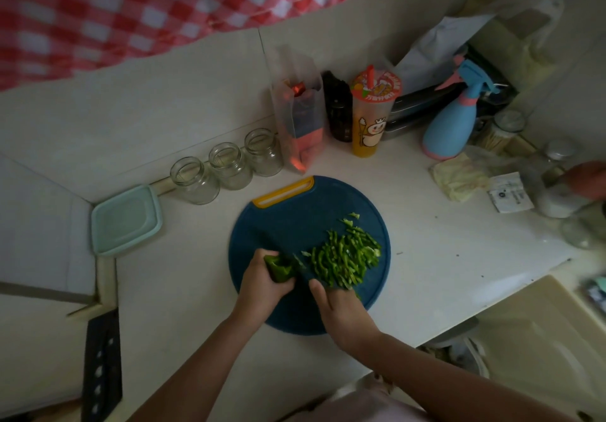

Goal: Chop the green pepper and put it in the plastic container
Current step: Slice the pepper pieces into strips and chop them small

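Observation:
A round dark-blue cutting board [295,225] with a yellow handle lies on the white counter. On its right half sits a pile of chopped green pepper strips [344,257]. My left hand [262,284] grips the uncut piece of green pepper [278,267] at the board's left. My right hand [341,313] is closed on a dark knife [303,266], whose blade lies between the pepper piece and the pile. The plastic container [126,220], pale green with its lid on, sits at the counter's far left.
Three glass jars [229,166] line the back wall. Behind the board stand a snack bag [300,117], a dark bottle [339,110], an orange drink cup [373,113] and a blue spray bottle [452,123]. Jars and packets crowd the right side. A knife block [101,366] is at lower left.

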